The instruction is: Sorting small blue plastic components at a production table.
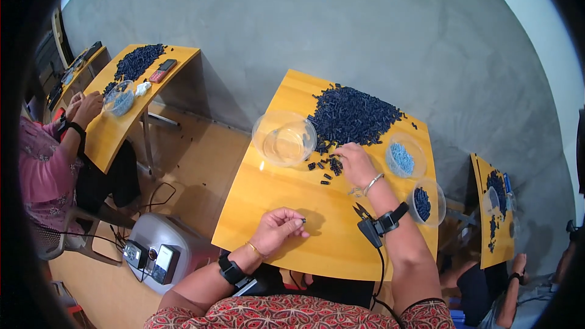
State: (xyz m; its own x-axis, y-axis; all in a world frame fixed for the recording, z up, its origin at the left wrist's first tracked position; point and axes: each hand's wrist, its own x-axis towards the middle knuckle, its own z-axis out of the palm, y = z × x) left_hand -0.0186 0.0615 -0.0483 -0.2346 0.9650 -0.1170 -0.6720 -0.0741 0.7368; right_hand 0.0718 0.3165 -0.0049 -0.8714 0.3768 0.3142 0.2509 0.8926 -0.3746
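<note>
My left hand (pixel 279 231) is closed above the near part of the yellow table (pixel 256 198). Its thumb and fingers pinch a small dark piece (pixel 303 220). Farther off, my right hand (pixel 356 164) reaches to the near edge of a big heap of small dark cylindrical pieces (pixel 355 113). Its fingers are bent together; whatever they grip is hidden. Several loose pieces (pixel 326 176) lie just left of that hand. To the right stand a clear bowl with light blue bits (pixel 402 157) and a clear bowl with dark pieces (pixel 422 203).
A clear round tub (pixel 284 139) stands left of the heap. Beside my right wrist is a black pointed thing (pixel 364 214) with a cable. A grey case (pixel 159 247) carrying devices stands at left. Other people work at tables on the left (pixel 137 125) and right (pixel 496 244).
</note>
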